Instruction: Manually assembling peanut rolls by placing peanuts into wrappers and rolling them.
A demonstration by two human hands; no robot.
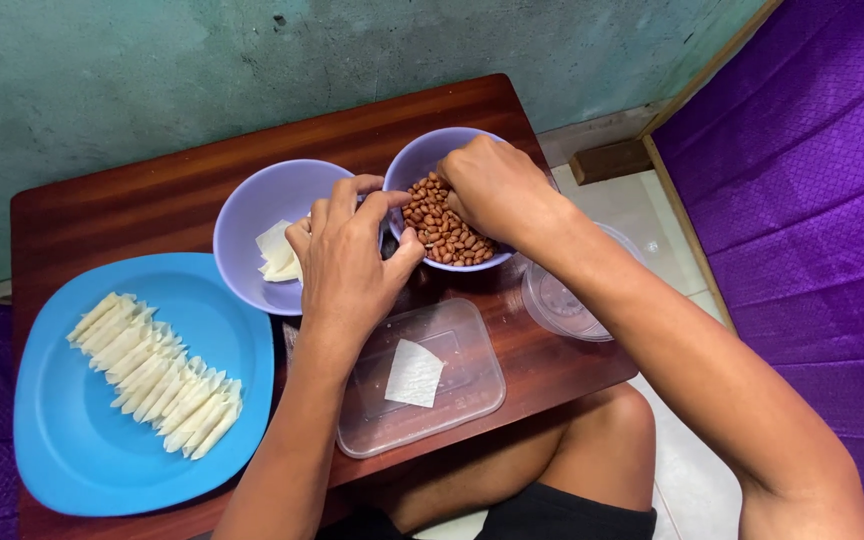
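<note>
1. On the desk (152, 205), the plate (62, 440) lies at the left, bearing a row of folded wrappers (157, 375).
2. Two bowls stand behind: the left bowl (252, 200) holds wrapper sheets (277, 252), the right bowl (412, 165) holds peanuts (442, 235).
3. A lid (452, 400) with one wrapper square (414, 374) lies at the front edge.
4. A round container (557, 300) sits right of the lid.

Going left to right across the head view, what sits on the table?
Blue plate carrying a row of pale folded wrappers → purple bowl with a few wrapper sheets → left hand → purple bowl of peanuts with the right hand in it → clear round lid.
</note>
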